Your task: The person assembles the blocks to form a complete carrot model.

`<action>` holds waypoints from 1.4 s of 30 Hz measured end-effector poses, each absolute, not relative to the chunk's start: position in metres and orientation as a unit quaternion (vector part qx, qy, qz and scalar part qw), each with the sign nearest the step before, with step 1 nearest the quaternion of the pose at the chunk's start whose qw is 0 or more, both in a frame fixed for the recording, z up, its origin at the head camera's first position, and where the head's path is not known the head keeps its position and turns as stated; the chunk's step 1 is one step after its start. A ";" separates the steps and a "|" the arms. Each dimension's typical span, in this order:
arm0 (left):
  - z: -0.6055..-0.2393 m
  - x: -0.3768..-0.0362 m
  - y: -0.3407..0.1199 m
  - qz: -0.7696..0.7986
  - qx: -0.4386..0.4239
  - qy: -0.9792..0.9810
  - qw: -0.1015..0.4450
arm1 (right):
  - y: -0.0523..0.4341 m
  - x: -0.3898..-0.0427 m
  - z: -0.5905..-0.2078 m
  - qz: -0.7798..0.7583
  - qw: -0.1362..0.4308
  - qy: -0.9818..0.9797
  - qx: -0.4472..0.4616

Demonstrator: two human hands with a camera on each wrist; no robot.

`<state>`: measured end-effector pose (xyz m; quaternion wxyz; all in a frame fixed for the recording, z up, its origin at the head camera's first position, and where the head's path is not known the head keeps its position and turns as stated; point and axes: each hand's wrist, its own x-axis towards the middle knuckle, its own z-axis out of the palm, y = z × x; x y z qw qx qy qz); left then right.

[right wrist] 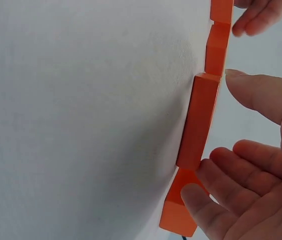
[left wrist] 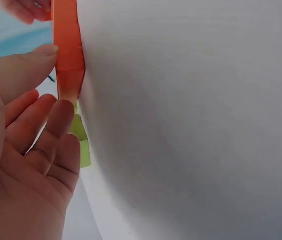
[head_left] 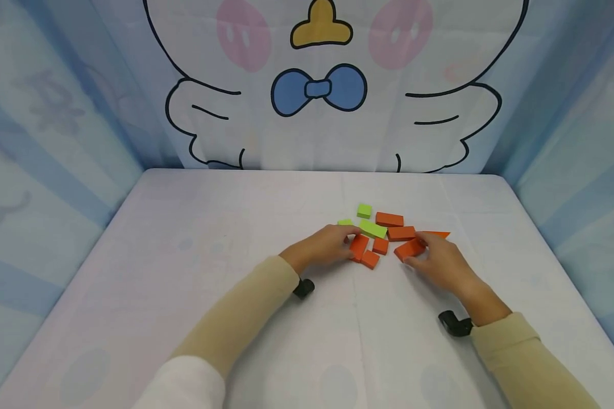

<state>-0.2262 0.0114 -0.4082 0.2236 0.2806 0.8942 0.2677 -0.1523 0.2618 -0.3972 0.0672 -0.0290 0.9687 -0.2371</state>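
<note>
With thumb and fingers, my left hand [head_left: 330, 244] holds an orange rectangular block [head_left: 359, 247] at the left of a small group. My right hand [head_left: 444, 266] spans another orange block [head_left: 409, 249], its thumb at one end and fingertips at the other in the right wrist view. Two small orange blocks, one a square block [head_left: 381, 245], lie between the hands. Behind them are a long orange block [head_left: 401, 233] and a green block [head_left: 372, 228]. An orange pointed piece [head_left: 436, 233] shows partly behind the right hand.
A further orange block [head_left: 389, 219] and a small green block [head_left: 364, 211] lie at the back of the group. Another green piece [head_left: 345, 222] peeks out beyond the left fingers. The white table [head_left: 184, 295] meets a printed curtain [head_left: 317, 142] at its far edge.
</note>
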 end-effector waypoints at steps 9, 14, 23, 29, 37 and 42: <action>-0.405 -0.228 0.011 0.245 0.280 0.895 0.246 | 0.254 -0.154 -0.398 -0.237 0.063 0.969 -0.038; -0.403 -0.224 0.007 0.233 0.284 0.899 0.237 | 0.252 -0.155 -0.397 -0.227 0.060 0.971 -0.041; -0.402 -0.213 -0.002 0.225 0.295 0.897 0.241 | 0.248 -0.156 -0.399 -0.221 0.062 0.972 -0.043; -0.404 -0.202 -0.007 0.230 0.307 0.890 0.248 | 0.245 -0.158 -0.400 -0.218 0.068 0.972 -0.056; -0.403 -0.189 -0.009 0.225 0.333 0.875 0.269 | 0.244 -0.155 -0.399 -0.223 0.067 0.970 -0.064; -0.405 -0.184 -0.006 0.232 0.346 0.868 0.272 | 0.245 -0.153 -0.399 -0.228 0.071 0.969 -0.064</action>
